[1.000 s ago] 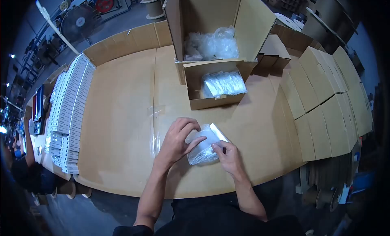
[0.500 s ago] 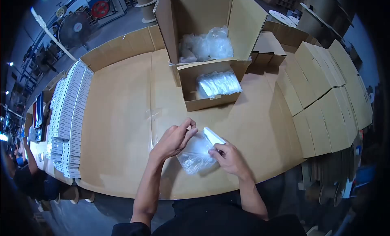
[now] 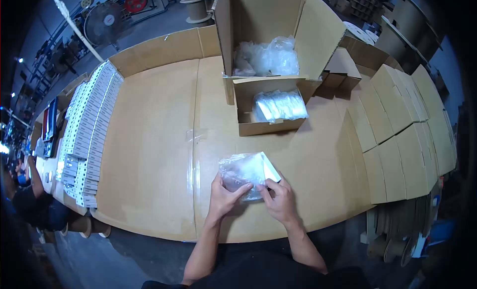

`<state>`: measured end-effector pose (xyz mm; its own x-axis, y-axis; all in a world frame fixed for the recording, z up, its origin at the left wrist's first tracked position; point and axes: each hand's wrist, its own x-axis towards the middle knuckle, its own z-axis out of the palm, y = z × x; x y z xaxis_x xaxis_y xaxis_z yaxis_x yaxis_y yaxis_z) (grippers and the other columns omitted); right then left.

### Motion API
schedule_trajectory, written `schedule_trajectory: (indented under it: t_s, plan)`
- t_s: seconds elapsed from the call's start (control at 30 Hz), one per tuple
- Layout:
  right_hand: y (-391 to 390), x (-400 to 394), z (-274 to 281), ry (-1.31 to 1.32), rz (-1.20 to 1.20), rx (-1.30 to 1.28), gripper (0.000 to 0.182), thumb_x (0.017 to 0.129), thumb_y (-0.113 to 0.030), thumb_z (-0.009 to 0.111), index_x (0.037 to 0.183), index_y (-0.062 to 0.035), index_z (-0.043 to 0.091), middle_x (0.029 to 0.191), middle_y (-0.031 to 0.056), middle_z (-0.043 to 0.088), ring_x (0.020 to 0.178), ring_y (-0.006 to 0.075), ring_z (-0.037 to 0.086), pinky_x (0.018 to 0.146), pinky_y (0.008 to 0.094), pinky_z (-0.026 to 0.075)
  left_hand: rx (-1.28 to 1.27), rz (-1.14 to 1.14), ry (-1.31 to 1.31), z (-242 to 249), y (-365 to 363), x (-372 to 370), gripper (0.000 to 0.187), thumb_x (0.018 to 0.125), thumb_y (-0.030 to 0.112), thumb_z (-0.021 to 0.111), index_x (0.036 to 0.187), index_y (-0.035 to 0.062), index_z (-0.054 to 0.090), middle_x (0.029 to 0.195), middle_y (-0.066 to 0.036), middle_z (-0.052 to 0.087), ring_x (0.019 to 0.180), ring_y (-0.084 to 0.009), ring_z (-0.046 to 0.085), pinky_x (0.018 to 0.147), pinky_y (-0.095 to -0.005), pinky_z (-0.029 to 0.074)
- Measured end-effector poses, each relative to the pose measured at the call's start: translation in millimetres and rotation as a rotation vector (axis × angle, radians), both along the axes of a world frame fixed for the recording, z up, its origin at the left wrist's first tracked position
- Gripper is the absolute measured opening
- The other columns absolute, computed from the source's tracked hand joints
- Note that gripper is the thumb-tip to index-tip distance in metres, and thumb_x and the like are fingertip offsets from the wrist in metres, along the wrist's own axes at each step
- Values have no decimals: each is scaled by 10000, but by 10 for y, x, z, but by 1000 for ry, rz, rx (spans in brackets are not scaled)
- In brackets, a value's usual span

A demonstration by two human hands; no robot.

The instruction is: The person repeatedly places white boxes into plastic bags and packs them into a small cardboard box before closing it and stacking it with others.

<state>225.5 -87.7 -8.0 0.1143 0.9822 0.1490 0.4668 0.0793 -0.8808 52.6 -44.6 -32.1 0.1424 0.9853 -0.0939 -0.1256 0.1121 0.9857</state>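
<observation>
A clear plastic bag (image 3: 237, 170) with a flat white box (image 3: 269, 168) at its right side is held over the cardboard-covered table. My left hand (image 3: 224, 195) pinches the bag's lower left edge between thumb and fingers. On the right, my right hand (image 3: 278, 197) grips the bag and the white box's lower end, thumb on top. Both thumbs sit close together on the near side of the bag. Beyond the hands, a small open carton (image 3: 271, 129) holds several bagged white items (image 3: 281, 106) standing in a row.
A tall open carton (image 3: 266, 13) with crumpled clear bags (image 3: 268, 56) stands behind the small one. Stacked white boxes (image 3: 89, 132) line the left edge. Brown cartons (image 3: 397, 135) are piled at right. Another person (image 3: 42, 199) is at far left.
My left hand has come down from above the bag to its lower left edge. The bag has turned, its loose part now pointing away from me. The view has shifted slightly.
</observation>
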Motion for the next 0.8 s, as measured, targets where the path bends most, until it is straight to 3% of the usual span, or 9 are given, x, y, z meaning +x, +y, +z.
schedule_trajectory:
  t_s: [0.07,0.17,0.2,0.23,0.3,0.4,0.53,0.8]
  plan:
    - [-23,85,41,9,60,35,187,960,-175,681,1035,-6,711,1065,147,669,954,230,656,815,313,524,7,-16,-10,-78,-31,-37,624,747,92,904,1259,-6,563,1102,-107,693,1021,-170,671,892,-326,554]
    - [36,336,-113,290,-54,-26,197,995,-119,619,1128,8,691,1181,102,671,1050,164,625,893,297,496,141,-55,74,-61,-59,-94,633,730,104,921,1249,-1,575,1096,-101,698,1012,-171,676,897,-323,553]
    - [59,372,-62,280,-135,31,249,1015,-47,550,1236,26,639,1221,82,655,1113,131,586,957,296,468,209,-71,118,-50,-54,-112,634,725,108,926,1244,0,579,1092,-99,700,1006,-173,678,898,-322,553]
    - [112,392,-18,397,-150,147,375,995,-19,569,1368,13,544,1236,113,637,1126,157,589,968,302,472,224,-96,149,-69,-52,-133,646,714,104,933,1239,4,569,1099,-95,686,1014,-169,670,892,-319,556]
    - [228,396,90,426,-167,358,512,985,-18,597,1450,-9,380,1258,157,609,1126,177,598,979,309,474,253,-148,209,-118,-61,-157,673,693,94,948,1227,10,548,1113,-86,657,1031,-161,654,879,-314,563]
    - [309,359,202,627,-53,402,565,963,18,638,1403,-40,289,1184,165,592,1036,182,629,870,285,525,227,-176,234,-78,-73,-150,682,685,114,957,1223,9,551,1102,-83,648,1033,-160,650,891,-315,558]
    - [319,210,221,732,27,250,498,940,10,684,1271,-57,318,1080,147,598,1038,159,623,891,283,521,234,-179,161,-93,-65,-125,663,698,115,946,1228,9,563,1084,-97,665,1018,-172,666,894,-318,559]
    - [305,279,163,685,124,207,396,968,-65,674,1222,-47,371,1046,122,588,959,130,595,846,266,484,234,-156,148,-166,-49,-90,644,737,114,916,1262,-1,562,1089,-148,726,1024,-197,704,891,-334,570]
